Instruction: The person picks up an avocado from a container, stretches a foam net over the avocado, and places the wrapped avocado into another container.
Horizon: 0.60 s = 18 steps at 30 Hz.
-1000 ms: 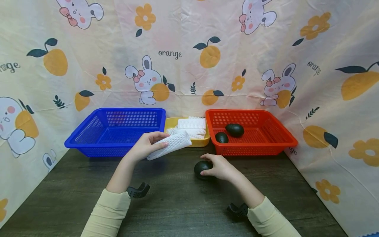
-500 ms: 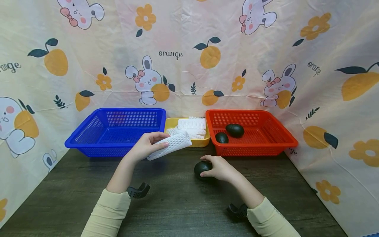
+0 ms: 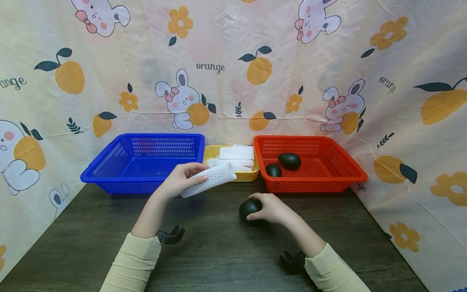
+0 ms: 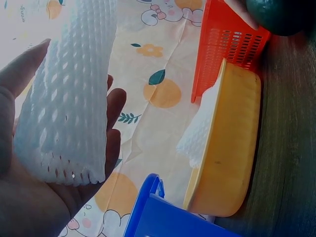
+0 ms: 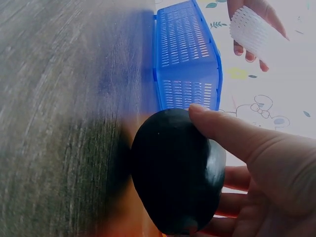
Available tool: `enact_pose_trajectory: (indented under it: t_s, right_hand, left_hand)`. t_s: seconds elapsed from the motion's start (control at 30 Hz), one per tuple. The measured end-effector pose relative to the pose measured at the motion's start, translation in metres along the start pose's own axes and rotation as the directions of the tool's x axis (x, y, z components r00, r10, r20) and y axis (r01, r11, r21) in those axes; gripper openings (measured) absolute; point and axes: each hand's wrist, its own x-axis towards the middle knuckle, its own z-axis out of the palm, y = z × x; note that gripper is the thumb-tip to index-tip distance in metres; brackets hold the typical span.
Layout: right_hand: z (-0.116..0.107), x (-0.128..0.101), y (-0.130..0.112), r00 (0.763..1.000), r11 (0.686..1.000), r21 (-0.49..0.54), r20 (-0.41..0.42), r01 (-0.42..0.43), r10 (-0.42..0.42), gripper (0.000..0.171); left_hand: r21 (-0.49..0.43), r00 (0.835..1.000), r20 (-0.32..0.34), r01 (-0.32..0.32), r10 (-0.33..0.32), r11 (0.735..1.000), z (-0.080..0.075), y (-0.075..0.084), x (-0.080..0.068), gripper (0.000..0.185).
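My left hand (image 3: 181, 180) grips a white foam net sleeve (image 3: 209, 180) between thumb and fingers, raised in front of the blue basket. In the left wrist view the sleeve (image 4: 69, 103) lies along the palm with its near end puckered. My right hand (image 3: 271, 209) holds a dark green avocado (image 3: 249, 208) low over the table, to the right of the sleeve and apart from it. The right wrist view shows the thumb on one side of the avocado (image 5: 175, 168) and fingers on the other. Two more avocados (image 3: 289, 161) lie in the red basket (image 3: 328, 178).
A blue basket (image 3: 127, 186) stands at the back left. Between it and the red basket sits a small yellow basket (image 3: 248, 176) with several white foam sleeves (image 3: 236, 153). Behind them hangs a printed cloth (image 3: 233, 93). Dark wood tabletop (image 3: 219, 255) lies in front.
My right hand has lowered very slightly around the avocado. The left hand and foam sleeve stay almost where they were.
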Motion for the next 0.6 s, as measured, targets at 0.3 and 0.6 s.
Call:
enact_pose_trajectory:
  t_s: [0.3, 0.6]
  right_hand:
    - [-0.0007, -0.002, 0.0019, 0.998, 1.0, -0.017, 0.052, 0.021, -0.02, 0.068]
    - [-0.0024, -0.0023, 0.0029, 0.998, 1.0, -0.009, 0.07, 0.01, -0.009, 0.066]
  left_hand:
    - [-0.008, 1.0, 0.007, 0.005, -0.005, 1.0, 0.0, -0.0015, 0.0014, 0.039]
    - [-0.008, 1.0, 0.008, 0.0, 0.0, 1.0, 0.0012, -0.0014, 0.001, 0.038]
